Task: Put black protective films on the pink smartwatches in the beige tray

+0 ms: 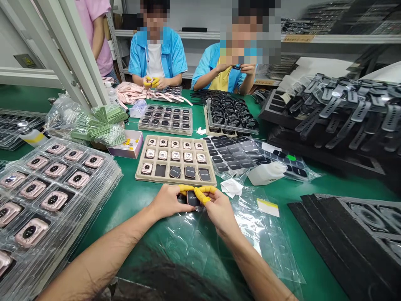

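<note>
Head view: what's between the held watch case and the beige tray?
Nothing. The head view shows only a strip of bare green mat between the watch case, pinched by left hand and right hand, and the near rim of the beige tray.

Bright, even light falls from overhead, leaving only soft, short shadows on the green table (131, 200). White glare streaks the clear bags (269, 238) and the stacked clear trays (78, 196) (worst at the left). The centre is sharp: left hand (167, 201), right hand (221, 211) and the watch body (191, 197) between them. The wide lens bends the edges; the white post (59, 54) leans, and the dark straps (351, 108) at right smear.
</note>
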Tool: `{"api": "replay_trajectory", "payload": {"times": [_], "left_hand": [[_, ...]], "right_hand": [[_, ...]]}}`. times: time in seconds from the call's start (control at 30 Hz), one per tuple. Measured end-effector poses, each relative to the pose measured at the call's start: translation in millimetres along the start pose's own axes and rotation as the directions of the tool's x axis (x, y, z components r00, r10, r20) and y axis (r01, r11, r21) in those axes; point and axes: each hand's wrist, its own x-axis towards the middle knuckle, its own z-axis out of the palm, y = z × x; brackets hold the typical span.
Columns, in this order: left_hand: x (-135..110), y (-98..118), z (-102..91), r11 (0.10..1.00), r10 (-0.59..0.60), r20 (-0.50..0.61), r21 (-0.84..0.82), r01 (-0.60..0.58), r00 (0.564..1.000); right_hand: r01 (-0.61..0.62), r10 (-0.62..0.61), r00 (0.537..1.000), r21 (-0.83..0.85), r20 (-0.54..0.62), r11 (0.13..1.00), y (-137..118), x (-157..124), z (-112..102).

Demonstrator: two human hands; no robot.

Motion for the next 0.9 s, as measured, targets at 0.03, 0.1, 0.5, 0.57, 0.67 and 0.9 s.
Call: {"api": "replay_trajectory", "payload": {"times": [0.03, 0.1, 0.5, 0.57, 0.67, 0.9], "left_hand": [[-0.2, 0.3, 0.0, 1.000, -0.001, 0.001, 0.001, 0.001, 1.000], [-0.7, 0.7, 0.0, 1.000, 0.000, 0.004, 0.004, 0.000, 1.000], [-1.0, 0.5, 0.4, 1.000, -0.006, -0.004, -0.009, 0.006, 1.000], [-1.0, 1.0, 0.4, 1.000, -0.004, -0.005, -0.005, 0.004, 1.000], [-1.0, 1.4, 0.4, 1.000, -0.004, -0.004, 0.002, 0.004, 1.000], [-1.0, 1.7, 0.3, 1.000, -0.011, -0.004, 0.021, 0.012, 1.000]], "right_hand": [[-0.002, 0.002, 1.000, 0.002, -0.003, 1.000, 0.7, 0.1, 0.1], [0.000, 0.001, 1.000, 0.005, -0.011, 1.000, 2.1, 0.2, 0.4], [0.017, -0.017, 1.000, 0.003, -0.016, 1.000, 1.4, -0.4, 2.6], [0.023, -0.023, 1.000, 0.003, -0.021, 1.000, 2.2, 0.0, 2.8], [0.036, -0.036, 0.999, -0.002, -0.026, 0.999, 3.6, 0.6, 2.9], [0.075, -0.076, 0.997, -0.039, -0.030, 0.996, 7.2, 1.2, 2.3]]}}
